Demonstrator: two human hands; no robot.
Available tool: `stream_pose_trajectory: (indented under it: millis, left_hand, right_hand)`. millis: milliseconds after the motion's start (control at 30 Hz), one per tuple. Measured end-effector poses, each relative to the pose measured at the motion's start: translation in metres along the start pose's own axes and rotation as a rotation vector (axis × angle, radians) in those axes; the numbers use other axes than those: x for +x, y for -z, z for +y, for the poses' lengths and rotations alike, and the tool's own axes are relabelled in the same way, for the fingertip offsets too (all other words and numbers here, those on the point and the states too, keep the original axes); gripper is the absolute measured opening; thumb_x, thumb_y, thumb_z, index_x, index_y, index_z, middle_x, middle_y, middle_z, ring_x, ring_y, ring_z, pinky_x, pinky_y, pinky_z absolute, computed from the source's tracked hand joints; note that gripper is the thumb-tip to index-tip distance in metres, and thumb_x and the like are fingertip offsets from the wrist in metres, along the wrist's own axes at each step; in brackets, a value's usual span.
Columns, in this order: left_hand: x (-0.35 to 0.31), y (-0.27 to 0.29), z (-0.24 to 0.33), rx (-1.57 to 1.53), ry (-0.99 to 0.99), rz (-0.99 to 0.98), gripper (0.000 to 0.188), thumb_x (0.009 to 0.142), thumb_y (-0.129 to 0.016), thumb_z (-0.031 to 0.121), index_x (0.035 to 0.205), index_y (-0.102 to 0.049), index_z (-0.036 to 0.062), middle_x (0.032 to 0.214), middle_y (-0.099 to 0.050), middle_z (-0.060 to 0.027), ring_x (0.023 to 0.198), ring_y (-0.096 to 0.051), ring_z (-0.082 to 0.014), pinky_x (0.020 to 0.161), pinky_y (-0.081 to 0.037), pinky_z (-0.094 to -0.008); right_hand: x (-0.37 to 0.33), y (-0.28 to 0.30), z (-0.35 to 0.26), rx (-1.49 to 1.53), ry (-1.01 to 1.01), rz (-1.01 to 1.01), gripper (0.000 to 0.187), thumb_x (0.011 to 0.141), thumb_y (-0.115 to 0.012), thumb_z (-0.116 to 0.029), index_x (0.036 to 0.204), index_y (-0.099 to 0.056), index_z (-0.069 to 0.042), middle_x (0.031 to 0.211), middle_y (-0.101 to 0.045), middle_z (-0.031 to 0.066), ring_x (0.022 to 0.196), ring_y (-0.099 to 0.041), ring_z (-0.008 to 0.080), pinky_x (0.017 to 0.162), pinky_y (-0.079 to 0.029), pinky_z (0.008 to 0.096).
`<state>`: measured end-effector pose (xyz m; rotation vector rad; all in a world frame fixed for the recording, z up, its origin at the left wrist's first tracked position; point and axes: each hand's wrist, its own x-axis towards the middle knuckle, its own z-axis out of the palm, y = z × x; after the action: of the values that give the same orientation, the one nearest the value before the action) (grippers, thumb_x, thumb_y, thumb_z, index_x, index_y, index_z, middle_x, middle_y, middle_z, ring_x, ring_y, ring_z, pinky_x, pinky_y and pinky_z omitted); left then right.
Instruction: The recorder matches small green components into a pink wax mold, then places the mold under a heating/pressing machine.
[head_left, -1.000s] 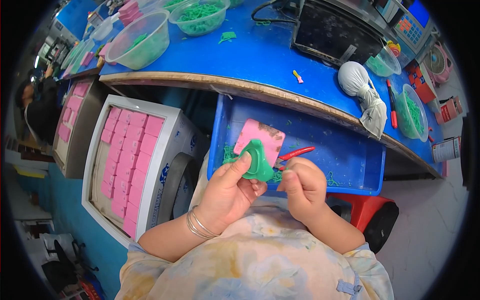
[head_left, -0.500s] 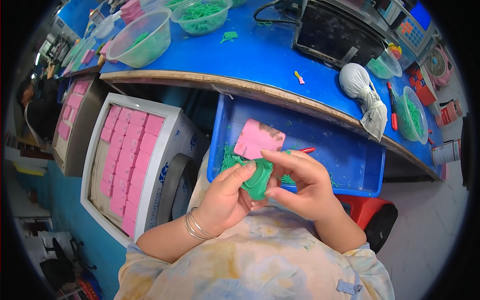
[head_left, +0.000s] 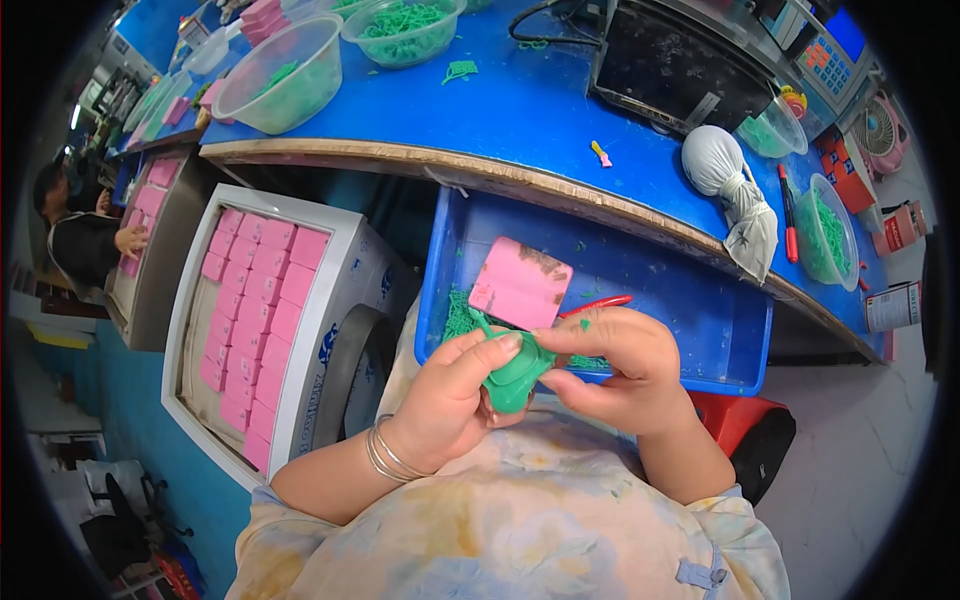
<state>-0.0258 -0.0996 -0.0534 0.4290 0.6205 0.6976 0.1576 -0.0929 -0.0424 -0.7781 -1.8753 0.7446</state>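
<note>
My left hand (head_left: 450,385) is closed round a smooth, rounded green molded piece (head_left: 512,388), its thumb pressing on the upper left side. A thin green strip stands up beside the thumb. My right hand (head_left: 625,365) pinches the upper right edge of the piece between thumb and forefinger, and a green fleck clings to one finger. Just beyond the hands, a pink block (head_left: 521,281) with brown scuffs lies in a blue tray (head_left: 680,300). A slim red tool (head_left: 600,305) rests near it, partly behind my right hand. Green scraps (head_left: 460,316) lie along the tray's left side.
A wooden-edged blue table (head_left: 500,120) spans the far side, holding plastic bowls (head_left: 285,85) of green scraps, a tied white cloth bundle (head_left: 722,170) and a black machine (head_left: 680,70). Pink blocks (head_left: 265,290) fill a white-framed case at left. Another person (head_left: 85,235) works far left.
The green piece has turned in my left hand. My right thumb and forefinger have closed onto its edge. At far left, the other person's hand now reaches over the pink blocks.
</note>
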Motion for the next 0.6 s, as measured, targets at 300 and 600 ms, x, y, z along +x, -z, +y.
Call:
stream_pose_trajectory:
  millis: [300,600]
  left_hand:
    - [0.000,-0.002,-0.001,-0.143,0.093,-0.014,0.033,0.091,-0.040,0.026,0.107,-0.052,0.0002,0.094,-0.056,-0.0117,0.055,-0.041,-0.0088,0.046,-0.031,-0.0221]
    - [0.003,0.007,-0.006,-0.123,0.126,-0.153,0.033,0.091,-0.041,0.027,0.108,-0.051,-0.0004,0.087,-0.053,-0.0085,0.054,-0.040,-0.0096,0.045,-0.030,-0.0223]
  right_hand:
    - [0.001,-0.005,-0.002,0.060,0.003,0.038,0.038,0.063,-0.072,-0.002,0.100,-0.062,-0.002,0.072,-0.060,0.0085,0.062,-0.058,0.0198,0.055,-0.045,0.0287]
    - [-0.007,-0.001,0.006,-0.034,0.090,0.051,0.038,0.062,-0.072,-0.002,0.099,-0.063,-0.003,0.068,-0.058,0.0072,0.060,-0.057,0.0191,0.054,-0.044,0.0285]
